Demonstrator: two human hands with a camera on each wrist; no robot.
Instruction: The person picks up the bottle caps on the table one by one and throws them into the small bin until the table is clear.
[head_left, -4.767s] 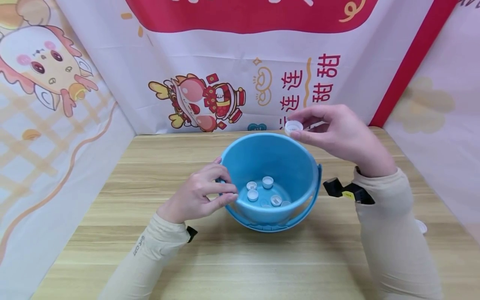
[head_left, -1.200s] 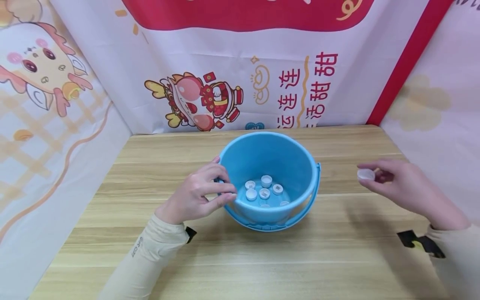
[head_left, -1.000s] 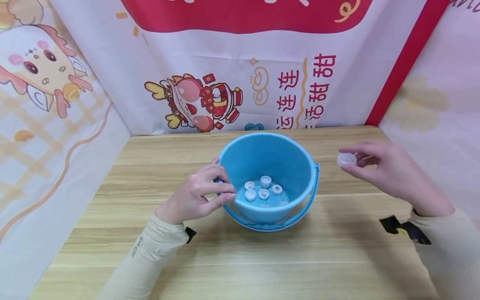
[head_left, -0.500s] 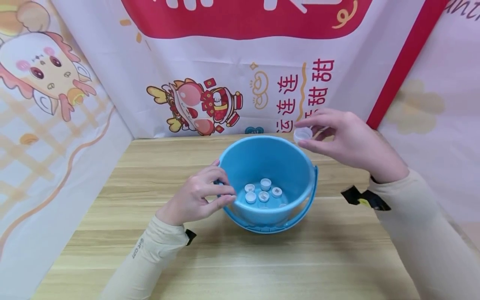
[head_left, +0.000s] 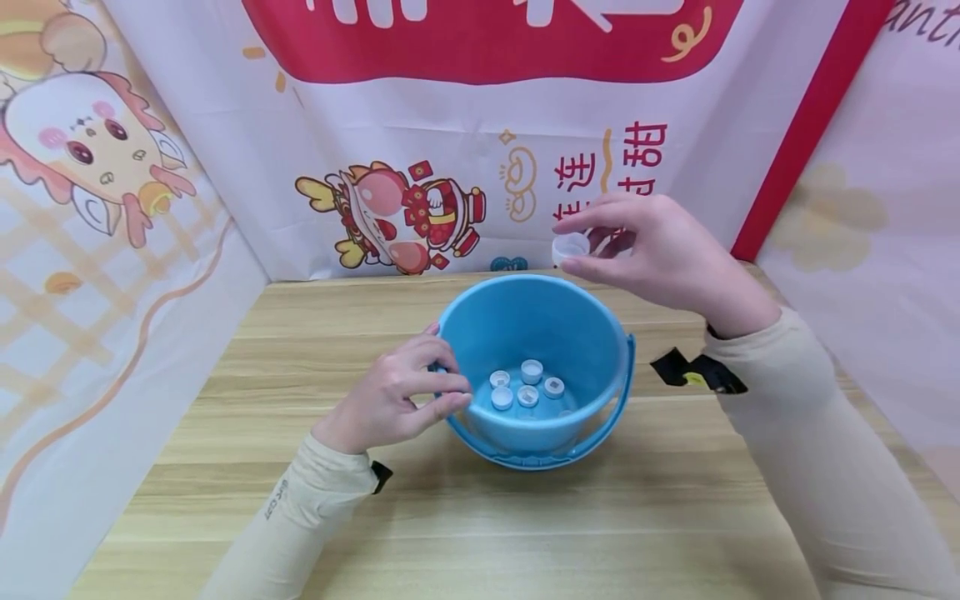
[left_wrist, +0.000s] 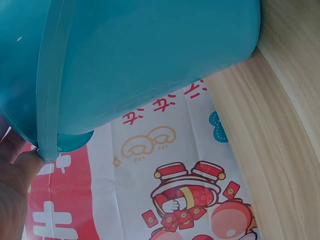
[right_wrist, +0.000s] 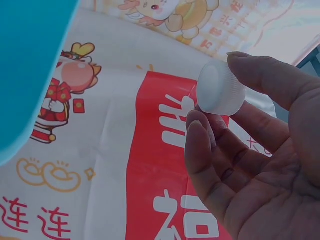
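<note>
A blue bucket (head_left: pixel 525 433) stands on the wooden table, its handle lowered toward the front. Several white bottle caps (head_left: pixel 532 372) lie on its bottom; one near the front wall is partly hidden by the rim. My left hand (head_left: pixel 401 387) grips the bucket's left rim with curled fingers; the left wrist view shows its thumb (left_wrist: pixel 29 165) at the edge. Above the bucket's back right rim, my right hand (head_left: pixel 645 246) pinches another white bottle cap (head_left: pixel 571 248) between thumb and fingers. In the right wrist view this cap (right_wrist: pixel 220 89) shows its smooth top and ribbed side.
The wooden table (head_left: pixel 315 333) reaches back to a white cloth backdrop (head_left: pixel 420 117) with red print and cartoon figures. Patterned cloth (head_left: pixel 97 333) hangs along the left side. A plain pale cloth (head_left: pixel 877 317) borders the right.
My right hand has carried a bottle cap from the right side up and left to the bucket. Since the oldest frame, caps inside lie differently. My left hand stays on the rim.
</note>
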